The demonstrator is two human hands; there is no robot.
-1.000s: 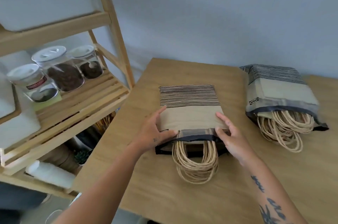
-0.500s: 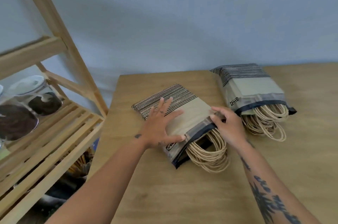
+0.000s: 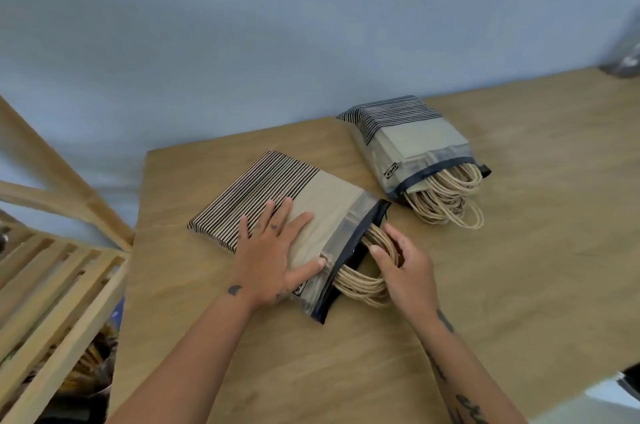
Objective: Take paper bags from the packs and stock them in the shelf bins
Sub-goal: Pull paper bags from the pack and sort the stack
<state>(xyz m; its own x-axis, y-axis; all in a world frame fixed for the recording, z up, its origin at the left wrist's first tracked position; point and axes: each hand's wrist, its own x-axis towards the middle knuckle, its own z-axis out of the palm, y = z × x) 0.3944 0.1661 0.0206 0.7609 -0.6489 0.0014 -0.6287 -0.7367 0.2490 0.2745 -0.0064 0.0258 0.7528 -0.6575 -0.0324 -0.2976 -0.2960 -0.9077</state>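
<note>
Two plastic-wrapped packs of striped tan paper bags lie on the wooden table (image 3: 519, 285). The near pack (image 3: 294, 212) lies at an angle in the middle, its open end toward me, with twisted paper handles (image 3: 360, 285) sticking out. My left hand (image 3: 273, 253) presses flat on top of this pack with fingers spread. My right hand (image 3: 405, 267) is at the open end, its fingers curled round the bundle of handles. The second pack (image 3: 415, 146) lies behind and to the right, untouched, its handles spilling out.
A slatted wooden shelf (image 3: 52, 285) with a slanted upright stands just left of the table. Dark items sit blurred below it. A grey wall runs behind the table. A dark blurred object (image 3: 623, 59) is at the far right edge.
The view has swung right, so the shelf jars have left the frame. The near pack was turned at an angle. My right hand moved from the wrap's edge onto the handles.
</note>
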